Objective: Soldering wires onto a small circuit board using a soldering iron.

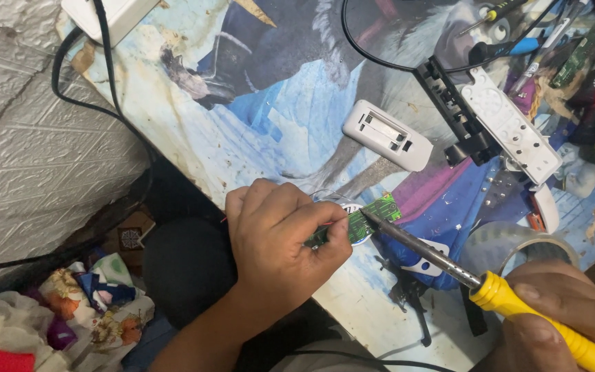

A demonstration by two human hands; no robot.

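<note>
The left hand's grip (280, 238) is clamped on a small green circuit board (363, 219), thumb and fingers pinching its near end so the board sticks out to the right, just above the front edge of the bench (194, 138). A thin red wire shows at the pinch. The right hand's grip (559, 310) is closed around the yellow handle of a soldering iron (449, 265), at the bench's front right corner. The iron's metal shaft slants up and to the left, and its tip touches the board near the middle of its upper edge.

Under the board lies a small white piece, partly hidden by it. Just beyond the iron, a roll of clear tape (518, 244) sits on the bench close to the right hand. Farther back, toward the middle of the bench, rests a white plastic cover (387, 134) with a slot in it. To its right a black frame (452, 114) and a long white panel (511, 124) with rows of holes lie side by side, slanted. At the back right corner there is a heap of screwdrivers and pens (552, 41). A black cable (80, 76) runs off the back left corner from a white power strip (108, 14). Beyond the bench's left edge, crumpled patterned cloth (98, 303) lies low down.
</note>
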